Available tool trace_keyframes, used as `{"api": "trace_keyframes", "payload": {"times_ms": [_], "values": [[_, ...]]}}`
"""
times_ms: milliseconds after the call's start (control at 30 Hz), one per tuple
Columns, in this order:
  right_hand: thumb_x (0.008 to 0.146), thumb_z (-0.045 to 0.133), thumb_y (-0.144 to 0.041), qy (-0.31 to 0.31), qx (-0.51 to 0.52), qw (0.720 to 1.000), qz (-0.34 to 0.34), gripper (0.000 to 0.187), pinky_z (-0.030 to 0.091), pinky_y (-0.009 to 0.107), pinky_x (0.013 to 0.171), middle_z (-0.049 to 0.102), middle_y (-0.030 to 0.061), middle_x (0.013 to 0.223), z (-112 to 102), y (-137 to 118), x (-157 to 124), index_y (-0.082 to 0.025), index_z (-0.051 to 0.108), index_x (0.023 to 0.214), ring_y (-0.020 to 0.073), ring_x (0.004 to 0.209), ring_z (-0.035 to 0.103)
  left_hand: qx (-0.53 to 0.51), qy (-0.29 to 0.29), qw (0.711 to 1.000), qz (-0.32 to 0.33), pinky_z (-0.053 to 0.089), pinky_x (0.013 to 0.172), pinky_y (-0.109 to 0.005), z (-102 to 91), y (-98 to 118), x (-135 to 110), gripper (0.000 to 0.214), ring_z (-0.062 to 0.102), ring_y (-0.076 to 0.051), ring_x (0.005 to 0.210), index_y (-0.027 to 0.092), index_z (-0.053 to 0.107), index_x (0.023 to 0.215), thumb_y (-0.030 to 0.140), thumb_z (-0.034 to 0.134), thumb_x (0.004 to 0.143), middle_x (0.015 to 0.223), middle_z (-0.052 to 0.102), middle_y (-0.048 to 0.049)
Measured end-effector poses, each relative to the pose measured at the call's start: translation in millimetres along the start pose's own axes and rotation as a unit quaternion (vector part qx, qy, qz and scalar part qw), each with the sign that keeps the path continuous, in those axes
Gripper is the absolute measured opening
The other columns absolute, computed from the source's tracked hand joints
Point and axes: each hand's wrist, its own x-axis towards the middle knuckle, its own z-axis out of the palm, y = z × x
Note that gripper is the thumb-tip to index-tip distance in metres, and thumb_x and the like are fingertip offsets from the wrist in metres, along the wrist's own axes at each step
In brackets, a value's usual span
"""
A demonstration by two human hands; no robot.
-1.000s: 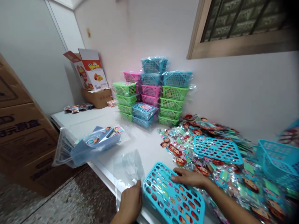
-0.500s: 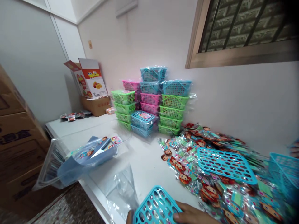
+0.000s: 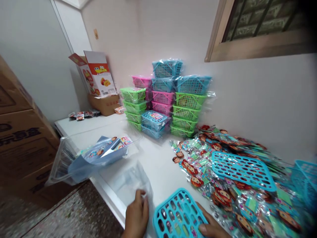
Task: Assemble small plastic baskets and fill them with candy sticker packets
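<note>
Your right hand [image 3: 210,223] gripped the bright blue plastic basket with a flat lid pierced by oval holes [image 3: 177,211], the thumb pressed on top of the lid and the fingers running along its right side. The basket was at the front edge of the white table [image 3: 158,162], directly before you, its near end cut off by the bottom of the view; small packets showed through the holes.

Your left hand [image 3: 137,211] was just left of it, over the near end of a clear, crumpled plastic bag [image 3: 130,180]. Its thumb and forefinger were curled close together at the film; whether they pinched it, you could not tell.

To your right spread a heap of shiny packets printed with red-haired cartoon figures [image 3: 223,195]. A second bright blue perforated lid [image 3: 244,170] lay on the heap, and an open blue mesh basket [image 3: 305,181] was at the right edge.

To your left, a clear plastic tub [image 3: 59,158] held blue sheets [image 3: 91,158] and overhung the table edge. Farther back, against the wall, rose film-wrapped green, pink and blue baskets [image 3: 162,97] in stacks.
</note>
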Motion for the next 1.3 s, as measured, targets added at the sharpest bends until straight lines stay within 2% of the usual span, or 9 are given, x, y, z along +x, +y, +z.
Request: {"api": "trace_keyframes", "payload": {"times_ms": [100, 200, 333, 600, 667, 800, 1033, 1167, 1300], "values": [[0.067, 0.065, -0.048, -0.008, 0.039, 0.999, -0.009, 0.088, 0.039, 0.045, 0.095, 0.05, 0.0085, 0.131, 13, -4, -16, -0.029, 0.025, 0.142, 0.0334, 0.117, 0.05, 0.151, -0.022, 0.985, 0.086, 0.04, 0.059, -0.027, -15.4, 14, 23, 0.019, 0.067, -0.021, 0.066, 0.019, 0.049, 0.096, 0.024, 0.032, 0.09, 0.067, 0.067, -0.0044], [0.059, 0.075, -0.043, -0.046, 0.038, 0.998, -0.023, 0.101, 0.034, 0.044, 0.1, 0.04, 0.0087, 0.139, 31, -1, -21, -0.031, 0.021, 0.143, 0.0332, 0.126, 0.041, 0.168, -0.051, 0.977, 0.123, 0.039, 0.062, -0.027, -14.7, 29, 35, 0.02, 0.066, -0.023, 0.073, 0.019, 0.051, 0.093, 0.027, 0.034, 0.091, 0.078, 0.068, -0.0086], [0.057, 0.079, -0.044, -0.072, -0.001, 0.997, -0.041, 0.108, 0.027, 0.045, 0.105, 0.034, 0.0107, 0.142, 47, 7, -18, -0.03, 0.016, 0.144, 0.031, 0.129, 0.036, 0.138, -0.102, 0.965, 0.196, 0.037, 0.061, -0.026, -12.3, 40, 25, 0.023, 0.064, -0.02, 0.071, 0.019, 0.053, 0.091, 0.032, 0.034, 0.092, 0.077, 0.068, -0.0068], [0.061, 0.076, -0.051, -0.012, -0.062, 0.995, -0.075, 0.124, 0.017, 0.046, 0.11, 0.004, 0.0058, 0.155, 39, 13, -23, -0.037, -0.015, 0.143, 0.0266, 0.141, 0.01, 0.042, -0.241, 0.918, 0.312, 0.036, 0.059, -0.019, -44.7, 14, -3, 0.022, 0.059, -0.011, 0.064, 0.018, 0.057, 0.083, 0.029, 0.04, 0.091, 0.071, 0.065, -0.0011], [0.062, 0.077, -0.048, -0.024, -0.056, 0.996, -0.067, 0.123, 0.015, 0.046, 0.111, 0.004, 0.0057, 0.156, 38, 17, -22, -0.036, -0.013, 0.144, 0.0258, 0.141, 0.008, 0.03, -0.271, 0.904, 0.33, 0.036, 0.059, -0.019, -48.5, 8, -5, 0.019, 0.06, -0.01, 0.066, 0.018, 0.058, 0.08, 0.026, 0.044, 0.089, 0.072, 0.065, -0.001], [0.062, 0.077, -0.044, -0.076, 0.0, 0.997, -0.031, 0.108, 0.017, 0.046, 0.11, 0.022, 0.011, 0.151, 39, 20, -20, -0.026, 0.013, 0.147, 0.029, 0.138, 0.021, -0.008, -0.314, 0.882, 0.352, 0.038, 0.061, -0.018, -53.1, 5, -9, 0.024, 0.059, -0.01, 0.067, 0.016, 0.059, 0.076, 0.027, 0.043, 0.09, 0.073, 0.065, -0.0019], [0.068, 0.071, -0.043, -0.063, -0.003, 0.998, -0.013, 0.082, 0.03, 0.046, 0.105, 0.044, 0.0093, 0.139, 46, -1, -23, -0.022, 0.037, 0.139, 0.0316, 0.128, 0.039, -0.09, -0.275, 0.934, 0.208, 0.038, 0.058, -0.02, -71.1, 7, -22, 0.032, 0.054, -0.01, 0.062, 0.015, 0.065, 0.086, 0.037, 0.042, 0.091, 0.069, 0.063, -0.0011], [0.067, 0.072, -0.046, -0.014, -0.041, 0.999, -0.01, 0.088, 0.028, 0.048, 0.106, 0.038, 0.0114, 0.143, 38, 8, -24, -0.025, 0.03, 0.142, 0.0313, 0.13, 0.036, -0.096, -0.253, 0.94, 0.206, 0.037, 0.06, -0.021, -79.0, 17, -32, 0.03, 0.052, -0.01, 0.063, 0.016, 0.064, 0.084, 0.035, 0.041, 0.092, 0.069, 0.06, -0.0002], [0.066, 0.074, -0.047, 0.015, -0.076, 0.997, -0.018, 0.103, 0.022, 0.049, 0.108, 0.023, 0.0121, 0.151, 34, 26, -23, -0.03, 0.013, 0.147, 0.0293, 0.134, 0.029, -0.105, -0.164, 0.957, 0.214, 0.038, 0.064, -0.022, -81.1, 33, -38, 0.027, 0.051, -0.01, 0.066, 0.015, 0.058, 0.072, 0.03, 0.045, 0.09, 0.068, 0.056, -0.0006]]}}
